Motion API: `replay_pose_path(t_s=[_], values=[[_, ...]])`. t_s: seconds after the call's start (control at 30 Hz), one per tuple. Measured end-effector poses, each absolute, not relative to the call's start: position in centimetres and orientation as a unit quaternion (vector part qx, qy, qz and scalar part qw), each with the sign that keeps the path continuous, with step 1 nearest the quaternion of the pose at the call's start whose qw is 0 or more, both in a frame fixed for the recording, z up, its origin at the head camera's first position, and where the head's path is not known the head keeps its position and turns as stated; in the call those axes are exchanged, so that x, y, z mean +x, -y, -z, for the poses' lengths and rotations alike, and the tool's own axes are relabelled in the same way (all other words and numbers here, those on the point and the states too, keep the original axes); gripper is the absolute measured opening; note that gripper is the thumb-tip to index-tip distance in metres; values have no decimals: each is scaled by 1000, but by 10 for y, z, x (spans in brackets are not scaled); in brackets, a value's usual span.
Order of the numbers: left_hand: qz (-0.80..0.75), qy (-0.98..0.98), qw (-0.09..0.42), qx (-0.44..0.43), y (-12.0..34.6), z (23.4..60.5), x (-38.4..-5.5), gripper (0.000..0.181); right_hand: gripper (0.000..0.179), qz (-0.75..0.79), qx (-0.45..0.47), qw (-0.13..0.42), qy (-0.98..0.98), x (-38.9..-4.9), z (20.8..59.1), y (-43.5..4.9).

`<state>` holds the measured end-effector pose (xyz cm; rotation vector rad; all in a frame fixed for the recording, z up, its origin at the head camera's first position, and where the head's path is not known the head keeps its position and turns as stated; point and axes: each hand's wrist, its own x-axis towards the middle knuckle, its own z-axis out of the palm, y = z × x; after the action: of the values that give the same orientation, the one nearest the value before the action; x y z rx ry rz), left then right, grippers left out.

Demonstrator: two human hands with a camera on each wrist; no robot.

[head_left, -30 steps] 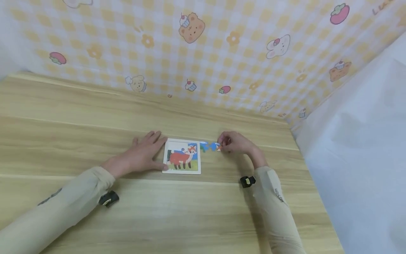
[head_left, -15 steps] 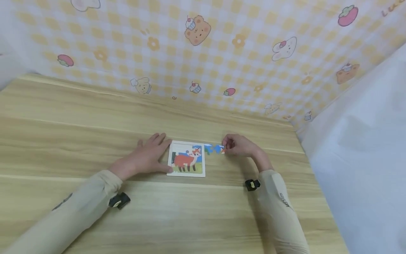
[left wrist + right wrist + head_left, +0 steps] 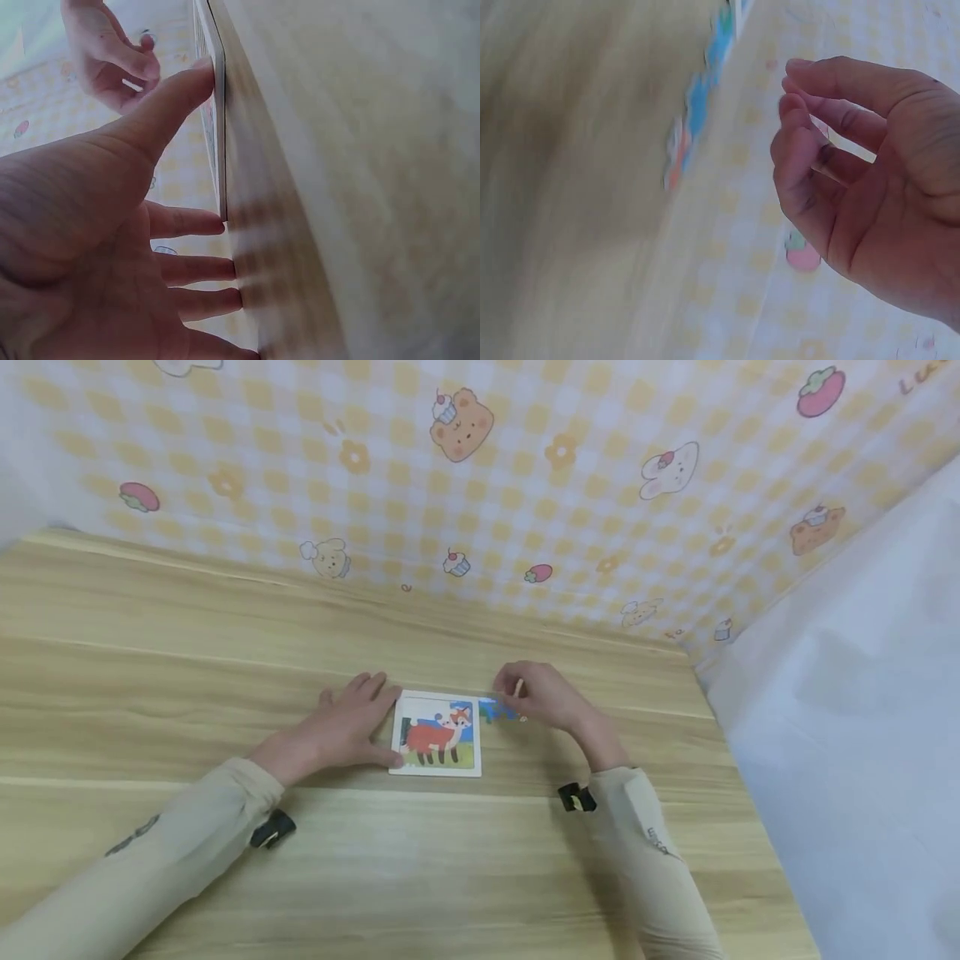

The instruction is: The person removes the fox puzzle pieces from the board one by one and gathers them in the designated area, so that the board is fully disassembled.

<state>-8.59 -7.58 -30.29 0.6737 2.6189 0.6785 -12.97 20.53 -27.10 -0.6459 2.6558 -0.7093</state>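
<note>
A square puzzle board [image 3: 439, 772] with a white border and a red fox picture lies on the wooden table. My left hand [image 3: 330, 731] spans its left side, fingers spread and fairly straight. In the left wrist view the thumb [image 3: 169, 101] presses the board's edge and the fingertips touch the table. My right hand [image 3: 546, 695] hovers over blue-and-green puzzle pieces [image 3: 489, 708] just right of the board, partly covering them. Its fingers are curled with the tips close together. In the right wrist view nothing shows between them, and a row of pieces [image 3: 697, 105] lies apart from the hand.
The wooden table [image 3: 375, 868] extends around the board. A yellow checked cloth [image 3: 510, 502] with printed animals hangs behind it. White sheeting [image 3: 855, 718] borders the right side. Black wrist straps [image 3: 273, 829] sit at both cuffs.
My right hand has left the fox-coloured piece at the right end of the row and moved left, above the middle pieces. The left hand still rests on the board.
</note>
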Motion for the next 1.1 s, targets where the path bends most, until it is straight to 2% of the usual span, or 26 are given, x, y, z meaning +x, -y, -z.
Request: replay_pose_path(t_s=[0.33, 0.5, 0.73, 0.9, 1.1], values=[[-243, -925, 182, 229, 71, 302, -90, 98, 12, 197, -256, 148, -935, -129, 281, -177], [-251, -926, 175, 221, 70, 303, -92, 98, 14, 166, -255, 166, -938, -128, 286, -166], [-276, -923, 122, 238, 66, 305, -91, 69, 16, 121, -231, 154, -953, -127, 290, -159], [-277, -921, 115, 248, 66, 305, -89, 54, 15, 132, -230, 151, -952, -128, 291, -158], [-274, -922, 122, 245, 69, 305, -86, 48, 18, 135, -238, 159, -949, -129, 292, -158]])
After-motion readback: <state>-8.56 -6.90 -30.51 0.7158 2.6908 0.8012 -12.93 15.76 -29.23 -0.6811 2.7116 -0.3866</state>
